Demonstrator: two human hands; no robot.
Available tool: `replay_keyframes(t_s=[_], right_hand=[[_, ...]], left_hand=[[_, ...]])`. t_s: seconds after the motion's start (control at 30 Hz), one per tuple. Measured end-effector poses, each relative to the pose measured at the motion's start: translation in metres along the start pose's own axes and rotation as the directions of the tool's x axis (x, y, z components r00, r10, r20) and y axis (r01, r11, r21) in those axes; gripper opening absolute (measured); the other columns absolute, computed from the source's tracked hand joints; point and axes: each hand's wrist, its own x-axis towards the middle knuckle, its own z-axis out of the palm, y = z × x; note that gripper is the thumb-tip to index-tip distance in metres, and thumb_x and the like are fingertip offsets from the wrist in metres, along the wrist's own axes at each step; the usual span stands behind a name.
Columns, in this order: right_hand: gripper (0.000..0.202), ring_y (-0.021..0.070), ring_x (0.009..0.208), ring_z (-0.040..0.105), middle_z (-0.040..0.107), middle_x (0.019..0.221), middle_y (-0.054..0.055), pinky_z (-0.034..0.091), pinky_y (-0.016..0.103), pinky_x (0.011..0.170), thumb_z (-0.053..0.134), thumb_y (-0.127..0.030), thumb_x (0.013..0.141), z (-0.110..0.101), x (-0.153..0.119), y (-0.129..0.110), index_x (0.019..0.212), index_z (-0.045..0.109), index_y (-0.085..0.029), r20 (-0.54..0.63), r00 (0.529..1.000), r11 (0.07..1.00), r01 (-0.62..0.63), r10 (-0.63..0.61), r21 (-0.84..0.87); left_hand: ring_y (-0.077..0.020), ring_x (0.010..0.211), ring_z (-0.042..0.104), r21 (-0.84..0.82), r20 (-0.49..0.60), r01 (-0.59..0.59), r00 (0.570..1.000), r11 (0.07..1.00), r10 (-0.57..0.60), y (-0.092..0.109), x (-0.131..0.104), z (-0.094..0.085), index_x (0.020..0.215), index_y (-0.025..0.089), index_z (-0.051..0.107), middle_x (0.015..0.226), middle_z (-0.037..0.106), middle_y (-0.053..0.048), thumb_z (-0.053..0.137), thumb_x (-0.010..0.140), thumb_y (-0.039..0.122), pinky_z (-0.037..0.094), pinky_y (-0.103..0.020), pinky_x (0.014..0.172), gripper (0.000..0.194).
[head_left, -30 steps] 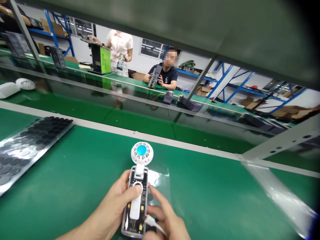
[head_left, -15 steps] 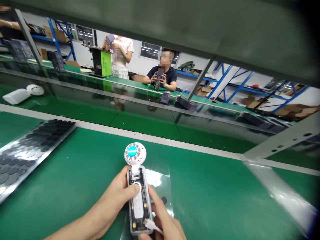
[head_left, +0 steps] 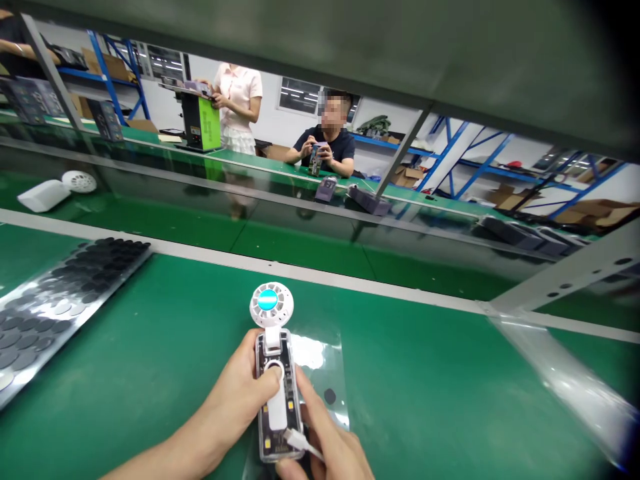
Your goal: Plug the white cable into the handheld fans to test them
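Observation:
A small handheld fan with a clear casing (head_left: 278, 413) is held upright over the green table in the head view. Its round white head (head_left: 271, 305) has a blue disc in the middle. My left hand (head_left: 245, 390) grips the casing from the left, thumb on the round button. My right hand (head_left: 333, 433) is wrapped round the lower right side, and a white cable plug (head_left: 296, 439) pokes out between its fingers, in front of the casing's lower end. Under the fan lies a clear plastic sheet (head_left: 320, 353) with a black dot on it.
A sheet of black round stickers (head_left: 75, 293) lies at the left. Beyond the table's pale edge (head_left: 270, 265) is a green belt carrying a white fan (head_left: 45, 195). A metal post (head_left: 565, 273) stands at the right. People work across the line.
The white fan on the belt has shifted right. The standing person across the line has lowered a box onto the green machine. My hands keep their hold, almost unmoved.

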Motion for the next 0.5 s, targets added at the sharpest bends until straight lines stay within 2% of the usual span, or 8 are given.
replay_keyframes(t_s=[0.1,0.2,0.33,0.5], right_hand=[[0.070,0.0245,0.078,0.065,0.066,0.109,0.008,0.055,0.033,0.066,0.060,-0.038,0.077,-0.004,0.004,-0.002,0.140,0.031,-0.028,0.044,0.997,0.989,-0.072,0.066,0.129],[0.072,0.0218,0.073,0.066,0.064,0.111,0.009,0.054,0.032,0.064,0.059,-0.044,0.077,-0.009,0.009,-0.007,0.140,0.030,-0.027,0.103,0.992,0.967,-0.098,0.076,0.235],[0.074,0.0226,0.076,0.066,0.063,0.114,0.011,0.054,0.032,0.065,0.060,-0.049,0.076,-0.010,0.011,-0.007,0.140,0.030,-0.026,0.107,0.991,0.948,-0.106,0.077,0.301],[0.073,0.0232,0.075,0.067,0.067,0.108,0.007,0.055,0.032,0.066,0.063,-0.046,0.075,-0.006,0.006,0.001,0.139,0.031,-0.029,0.080,0.994,0.964,-0.093,0.075,0.250]], left_hand=[[-0.0183,0.081,0.054,-0.067,0.105,0.039,0.994,0.997,-0.032,0.002,0.004,-0.003,0.100,0.017,0.048,0.085,0.056,-0.002,0.061,0.077,0.032,0.045,-0.031,0.075,0.030],[-0.0180,0.085,0.055,-0.194,0.202,0.120,0.976,0.974,-0.080,0.006,0.004,-0.006,0.104,0.017,0.050,0.090,0.058,-0.003,0.055,0.084,0.035,0.044,-0.031,0.078,0.028],[-0.0180,0.085,0.055,-0.275,0.211,0.157,0.972,0.949,-0.100,0.010,0.000,-0.006,0.103,0.016,0.052,0.089,0.058,-0.004,0.048,0.088,0.038,0.043,-0.032,0.082,0.027],[-0.0170,0.079,0.055,-0.137,0.179,0.119,0.979,0.983,-0.093,0.004,0.004,-0.007,0.102,0.016,0.051,0.084,0.059,-0.002,0.061,0.079,0.029,0.043,-0.029,0.075,0.028]])
